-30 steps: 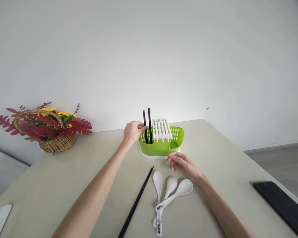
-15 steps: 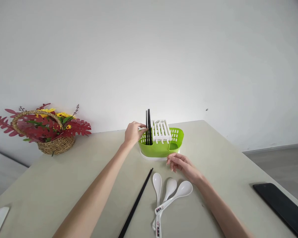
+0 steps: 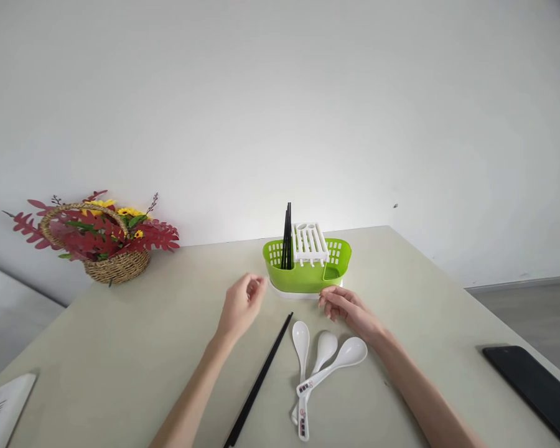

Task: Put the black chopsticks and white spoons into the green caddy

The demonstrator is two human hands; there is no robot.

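Note:
A green cutlery holder (image 3: 298,281) with a slotted white top piece (image 3: 310,242) stands on a white base near the wall. Several black chopsticks (image 3: 286,239) lean in its left compartment. My left hand (image 3: 241,305) is apart from the holder at its front left, fingers curled with nothing visible in them. At the front right of the base, my right hand (image 3: 348,310) has loosely bent, slightly parted fingers; whether they touch it I cannot tell. Three white spoons (image 3: 329,367) lie crossed before the holder, left of my right forearm. More black chopsticks (image 3: 261,376) lie beside them.
A wicker basket (image 3: 116,267) of red and yellow artificial flowers sits at the back left. A black phone (image 3: 532,386) lies by the right table edge. The corner of a white object (image 3: 9,398) shows at the lower left. The wall rises behind the table.
My left hand has let go of the chopsticks, now standing together in the holder, and has drawn back toward me. My right hand has stayed by the holder's base.

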